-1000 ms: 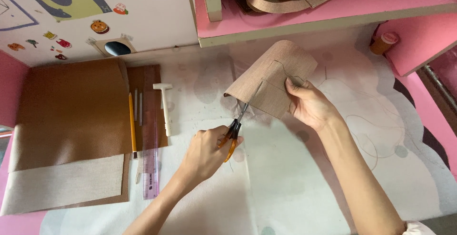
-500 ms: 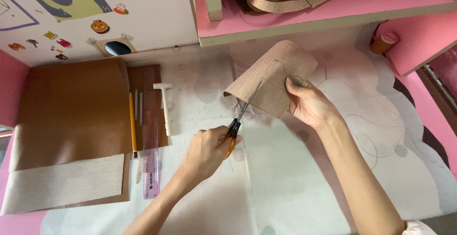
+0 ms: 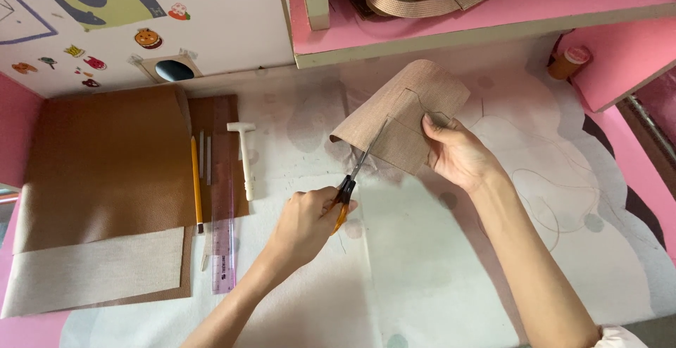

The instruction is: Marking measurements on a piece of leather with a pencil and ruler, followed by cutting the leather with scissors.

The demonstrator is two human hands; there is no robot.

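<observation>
little has shifted since the earlier frames: the scissors sit at almost the same spot, their blades only a touch further into the lower edge of the tan fabric piece, so the cut looks to be creeping along slowly.

nearest, at about 6 o'clock, the left hand is closed around the orange handles of the scissors, with the blades pointing up toward 1 o'clock. at 3 o'clock from it, the right hand pinches the fabric piece by its right edge, thumb on top, and lifts it clear of the tabletop, curled over at the top. a loose thread trails across the white cover beyond the right wrist.

further out at 9 o'clock lie a pink ruler, a yellow pencil and a small white hammer, beside a brown leather sheet that overlaps a pale cloth sheet. farthest, at 12 o'clock, a pink shelf carries woven straps, and a small thread spool stands at 2 o'clock.
</observation>
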